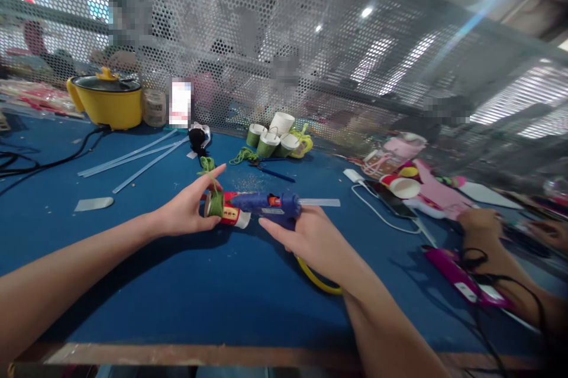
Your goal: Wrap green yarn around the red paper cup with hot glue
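Note:
My left hand [193, 203] is closed on a small roll wound with green yarn [216, 203], its index finger stretched out. A strand of green yarn [206, 164] trails behind the roll onto the table. In my right hand [313, 233] is a blue hot glue gun [275, 205], with a clear glue stick poking out of its back end. The gun's nozzle points left, close to the green roll; whether they touch I cannot tell. A red paper cup [233, 215] lies on its side under the nozzle. Below my right hand curves a yellow loop [317, 278].
Several green-wrapped cups [268, 144] stand at the back near pliers [275, 173]. Glue sticks [133, 156] and a yellow electric pot [110, 103] are at left. A purple power strip [461, 280], cables, a phone [390, 199] and another person's arm [492, 248] occupy the right.

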The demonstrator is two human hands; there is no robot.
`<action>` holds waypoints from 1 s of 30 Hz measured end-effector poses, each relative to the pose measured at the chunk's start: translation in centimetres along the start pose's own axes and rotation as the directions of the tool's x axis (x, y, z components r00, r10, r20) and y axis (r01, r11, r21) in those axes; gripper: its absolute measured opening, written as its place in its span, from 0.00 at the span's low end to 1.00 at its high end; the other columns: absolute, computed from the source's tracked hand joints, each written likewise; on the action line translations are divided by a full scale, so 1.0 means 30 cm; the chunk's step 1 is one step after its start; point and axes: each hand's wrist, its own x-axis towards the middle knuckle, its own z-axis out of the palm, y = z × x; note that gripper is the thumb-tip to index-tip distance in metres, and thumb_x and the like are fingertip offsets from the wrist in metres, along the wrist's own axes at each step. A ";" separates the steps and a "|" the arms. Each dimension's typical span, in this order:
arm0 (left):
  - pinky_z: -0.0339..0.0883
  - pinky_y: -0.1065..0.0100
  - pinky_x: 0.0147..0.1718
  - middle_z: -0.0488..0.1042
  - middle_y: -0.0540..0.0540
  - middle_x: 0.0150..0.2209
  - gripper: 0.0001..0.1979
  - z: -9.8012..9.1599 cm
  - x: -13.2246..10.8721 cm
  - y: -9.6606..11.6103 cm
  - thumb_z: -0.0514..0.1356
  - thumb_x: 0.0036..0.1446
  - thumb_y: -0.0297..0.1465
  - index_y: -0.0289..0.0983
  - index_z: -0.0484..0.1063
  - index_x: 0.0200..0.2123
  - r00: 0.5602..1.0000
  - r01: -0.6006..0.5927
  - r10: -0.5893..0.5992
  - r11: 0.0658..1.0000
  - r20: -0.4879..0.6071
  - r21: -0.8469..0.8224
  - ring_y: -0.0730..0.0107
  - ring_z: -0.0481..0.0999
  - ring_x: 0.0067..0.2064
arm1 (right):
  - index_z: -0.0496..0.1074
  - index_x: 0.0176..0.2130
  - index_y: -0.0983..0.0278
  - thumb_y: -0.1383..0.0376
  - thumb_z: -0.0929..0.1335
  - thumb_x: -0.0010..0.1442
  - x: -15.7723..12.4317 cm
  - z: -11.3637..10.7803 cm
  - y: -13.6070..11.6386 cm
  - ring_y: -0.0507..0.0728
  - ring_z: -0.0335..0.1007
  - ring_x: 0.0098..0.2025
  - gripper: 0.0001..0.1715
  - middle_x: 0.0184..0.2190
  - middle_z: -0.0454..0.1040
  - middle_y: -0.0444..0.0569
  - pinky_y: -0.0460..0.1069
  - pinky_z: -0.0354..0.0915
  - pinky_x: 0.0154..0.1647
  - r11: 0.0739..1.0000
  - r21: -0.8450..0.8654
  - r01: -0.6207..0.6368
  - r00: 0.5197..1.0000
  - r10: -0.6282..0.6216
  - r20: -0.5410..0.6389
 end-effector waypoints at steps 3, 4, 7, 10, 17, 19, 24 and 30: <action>0.65 0.54 0.48 0.62 0.42 0.46 0.41 0.003 -0.002 0.003 0.59 0.47 0.26 0.39 0.44 0.63 0.998 -0.066 0.067 0.995 -0.011 0.074 0.57 0.66 0.49 | 0.73 0.26 0.60 0.58 0.65 0.57 0.003 -0.001 0.002 0.58 0.69 0.25 0.13 0.13 0.67 0.43 0.49 0.61 0.29 1.000 0.002 0.002 1.000 -0.002 0.002; 0.65 0.53 0.49 0.62 0.42 0.46 0.41 0.004 -0.003 0.003 0.59 0.47 0.26 0.39 0.44 0.63 0.996 -0.082 0.083 0.992 -0.012 0.092 0.57 0.66 0.49 | 0.73 0.25 0.61 0.57 0.65 0.57 0.004 -0.001 0.003 0.58 0.69 0.25 0.14 0.13 0.67 0.43 0.49 0.61 0.29 1.000 0.001 -0.002 1.000 0.002 0.006; 0.64 0.53 0.50 0.62 0.42 0.46 0.43 0.004 -0.003 0.001 0.60 0.47 0.25 0.39 0.42 0.64 0.994 -0.103 0.105 0.988 -0.009 0.118 0.57 0.65 0.48 | 0.72 0.23 0.61 0.57 0.64 0.58 0.007 0.001 0.009 0.58 0.69 0.25 0.17 0.13 0.67 0.43 0.49 0.61 0.30 1.000 -0.001 -0.001 1.000 0.001 0.010; 0.64 0.53 0.50 0.61 0.42 0.45 0.44 0.002 -0.003 0.001 0.60 0.47 0.25 0.39 0.40 0.64 0.995 -0.101 0.102 0.987 -0.001 0.125 0.58 0.65 0.48 | 0.73 0.24 0.61 0.58 0.65 0.58 0.009 0.002 0.014 0.58 0.70 0.25 0.15 0.13 0.69 0.43 0.49 0.62 0.31 1.000 0.002 0.030 0.999 -0.030 -0.015; 0.64 0.54 0.50 0.61 0.41 0.47 0.45 -0.001 -0.007 0.010 0.60 0.48 0.25 0.41 0.37 0.64 0.986 -0.170 0.164 0.959 0.045 0.226 0.60 0.66 0.47 | 0.75 0.34 0.63 0.59 0.64 0.58 0.015 0.001 0.013 0.58 0.72 0.26 0.13 0.18 0.73 0.44 0.49 0.63 0.31 0.999 0.000 0.047 0.998 -0.047 -0.039; 0.64 0.54 0.50 0.61 0.41 0.47 0.46 -0.002 -0.009 0.011 0.60 0.48 0.24 0.41 0.36 0.64 0.981 -0.192 0.183 0.947 0.061 0.256 0.59 0.65 0.48 | 0.75 0.34 0.63 0.59 0.64 0.58 0.017 0.001 0.013 0.58 0.72 0.27 0.13 0.19 0.74 0.45 0.49 0.63 0.31 0.998 -0.008 0.056 0.997 -0.056 -0.044; 0.63 0.52 0.51 0.60 0.40 0.48 0.46 -0.006 -0.012 0.013 0.59 0.49 0.24 0.41 0.35 0.65 0.973 -0.228 0.206 0.922 0.103 0.311 0.57 0.64 0.49 | 0.75 0.32 0.63 0.60 0.64 0.58 0.017 0.001 0.007 0.58 0.73 0.29 0.12 0.21 0.75 0.46 0.49 0.64 0.31 0.998 -0.028 0.062 0.996 -0.063 -0.059; 0.63 0.51 0.52 0.59 0.39 0.48 0.46 -0.009 -0.014 0.019 0.58 0.50 0.24 0.41 0.32 0.65 0.966 -0.257 0.223 0.894 0.133 0.368 0.55 0.63 0.50 | 0.74 0.27 0.62 0.61 0.65 0.58 0.020 0.002 0.004 0.58 0.73 0.29 0.12 0.21 0.75 0.46 0.48 0.63 0.31 0.997 -0.036 0.068 0.995 -0.071 -0.070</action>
